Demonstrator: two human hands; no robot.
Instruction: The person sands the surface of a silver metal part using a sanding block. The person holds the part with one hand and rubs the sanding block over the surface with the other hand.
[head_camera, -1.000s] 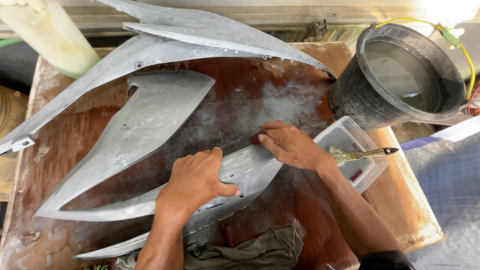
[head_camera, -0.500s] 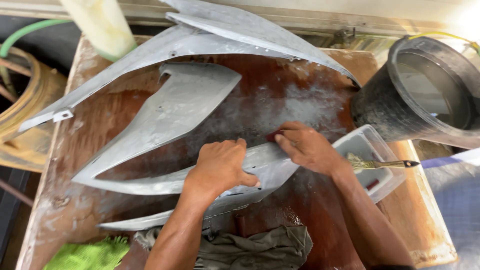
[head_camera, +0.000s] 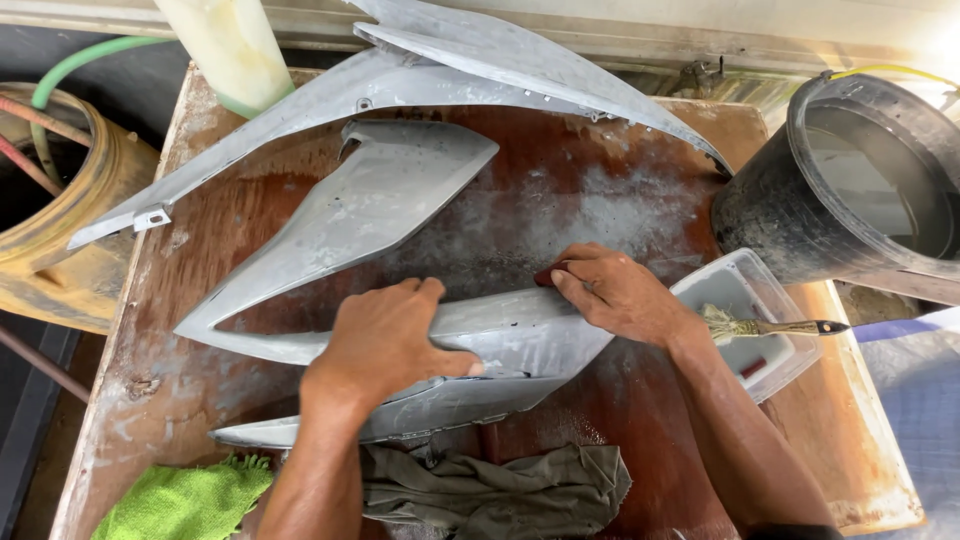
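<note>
Since half a second ago your left hand (head_camera: 385, 340) has slid leftward along the grey, dusty, curved plastic fairing panel (head_camera: 500, 345), and your view has shifted a little, so more of the bright green cloth (head_camera: 180, 500) now shows at the lower left. That hand grips the panel's upper edge, fingers curled over it and thumb pressing on the near face. Your right hand (head_camera: 615, 292) presses a small dark red sanding piece (head_camera: 545, 275) against the panel's far edge, fingers flat and close together. The panel lies on the wet brown wooden table (head_camera: 600, 190), over a second long grey panel (head_camera: 350, 215). Just right of your wrist stands a clear plastic tub (head_camera: 755, 290) with a paintbrush (head_camera: 775, 327) across it; behind it, a black bucket (head_camera: 760, 215) of water. A crumpled olive rag (head_camera: 500, 490) lies near your forearms.
</note>
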